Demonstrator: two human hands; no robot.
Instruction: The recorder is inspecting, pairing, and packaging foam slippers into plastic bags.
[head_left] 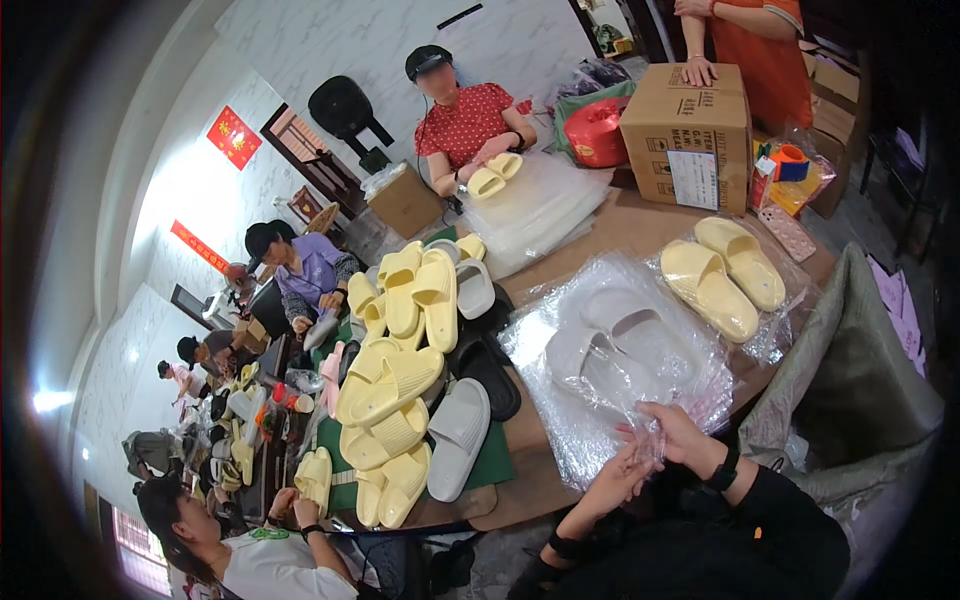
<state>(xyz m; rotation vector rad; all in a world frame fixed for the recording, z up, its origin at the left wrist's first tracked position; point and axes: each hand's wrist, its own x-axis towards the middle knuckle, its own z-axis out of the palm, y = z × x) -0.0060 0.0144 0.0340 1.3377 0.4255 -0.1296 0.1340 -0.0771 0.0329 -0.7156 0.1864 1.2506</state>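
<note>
A pair of grey slippers [632, 350] lies inside a clear plastic bag [560, 425] on top of a stack of such bags at the table's near right. My right hand [680, 434] is closed on the near edge of the bag, gathering the film. Beside it, my left hand [612, 482] pinches the same bunched film with fingers bent; part of its grip is hidden by the plastic. To the right of the stack, a pair of yellow slippers [722, 280] rests on clear film.
Yellow slippers [390, 385] and grey slippers [460, 440] are piled left of the bags. Behind stand a cardboard box [685, 135] and more plastic bags [530, 225]. A large grey-green sack [830, 390] gapes at right. Several people work around the table.
</note>
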